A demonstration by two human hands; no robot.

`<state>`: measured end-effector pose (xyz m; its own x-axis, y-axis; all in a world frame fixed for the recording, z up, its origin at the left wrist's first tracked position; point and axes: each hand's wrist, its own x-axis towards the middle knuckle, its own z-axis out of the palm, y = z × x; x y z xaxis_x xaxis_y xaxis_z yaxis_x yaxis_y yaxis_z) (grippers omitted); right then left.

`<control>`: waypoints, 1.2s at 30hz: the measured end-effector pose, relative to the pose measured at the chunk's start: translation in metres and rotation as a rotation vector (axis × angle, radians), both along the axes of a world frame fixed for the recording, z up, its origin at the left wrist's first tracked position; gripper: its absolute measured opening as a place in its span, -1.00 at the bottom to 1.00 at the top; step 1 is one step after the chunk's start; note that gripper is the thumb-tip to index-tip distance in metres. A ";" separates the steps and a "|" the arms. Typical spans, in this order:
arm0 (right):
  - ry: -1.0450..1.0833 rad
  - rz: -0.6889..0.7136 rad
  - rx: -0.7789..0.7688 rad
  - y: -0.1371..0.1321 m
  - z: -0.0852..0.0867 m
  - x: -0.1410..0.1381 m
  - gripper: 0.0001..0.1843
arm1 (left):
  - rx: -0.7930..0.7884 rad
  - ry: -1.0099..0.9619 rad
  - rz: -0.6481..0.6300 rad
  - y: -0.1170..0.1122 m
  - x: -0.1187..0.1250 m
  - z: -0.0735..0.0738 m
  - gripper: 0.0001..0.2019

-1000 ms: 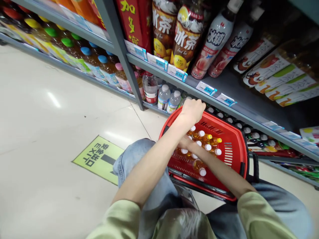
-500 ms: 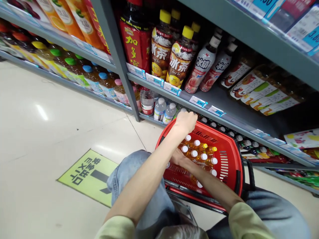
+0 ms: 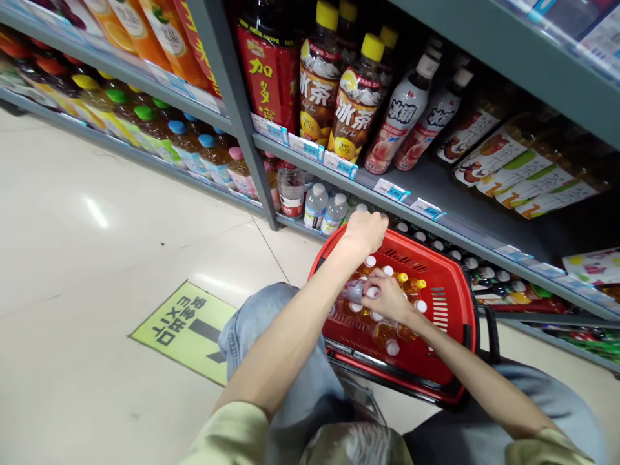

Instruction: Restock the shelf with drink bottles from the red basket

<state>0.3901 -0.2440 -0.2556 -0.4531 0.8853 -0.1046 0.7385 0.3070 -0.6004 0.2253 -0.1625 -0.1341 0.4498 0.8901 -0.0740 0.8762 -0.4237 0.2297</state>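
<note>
A red shopping basket (image 3: pixel 453 290) stands on the floor in front of my knees, filled with several small amber drink bottles with white and yellow caps (image 3: pixel 409 285). My left hand (image 3: pixel 365 231) is closed on the basket's far rim. My right hand (image 3: pixel 385 297) is inside the basket, fingers curled round a small white-capped bottle (image 3: pixel 358 292) that is lifted slightly above the others.
Grey store shelves (image 3: pixel 426 174) run along the right and top, with large iced-tea and peach drink bottles (image 3: pixel 356 106) and price tags. Small bottles (image 3: pixel 317 205) line the bottom shelf. A green floor sticker (image 3: pixel 186 326) lies on the pale tile floor at left.
My right hand came up from deep among the bottles and now grips one near the top. My left hand stayed on the basket rim. The view shifted slightly.
</note>
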 end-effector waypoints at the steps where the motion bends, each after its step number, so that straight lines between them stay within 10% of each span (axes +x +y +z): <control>1: 0.049 -0.015 0.015 -0.001 0.011 0.009 -0.91 | -0.006 0.004 -0.009 0.000 0.000 -0.001 -0.65; 11: 0.576 -0.336 0.013 -0.004 0.092 0.120 -0.93 | -0.342 0.069 -0.281 -0.004 0.022 -0.028 -0.37; 15: 0.831 -0.606 -0.128 -0.014 0.096 0.150 -0.85 | -0.378 -0.040 -0.322 -0.008 0.046 -0.055 -0.07; 27: 0.999 -0.815 -0.154 -0.021 0.114 0.193 -0.71 | -0.333 -0.761 -0.329 -0.027 0.088 -0.100 -0.31; 36: 1.230 -0.888 -0.111 -0.013 0.113 0.185 -0.45 | -0.920 -1.331 0.001 -0.068 0.086 -0.117 -0.28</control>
<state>0.5752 -0.2573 -0.1425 0.3529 0.9230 -0.1534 -0.3067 -0.0407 -0.9509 0.3115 -0.2307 -0.2514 0.6274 0.7672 -0.1330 -0.1408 0.2798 0.9497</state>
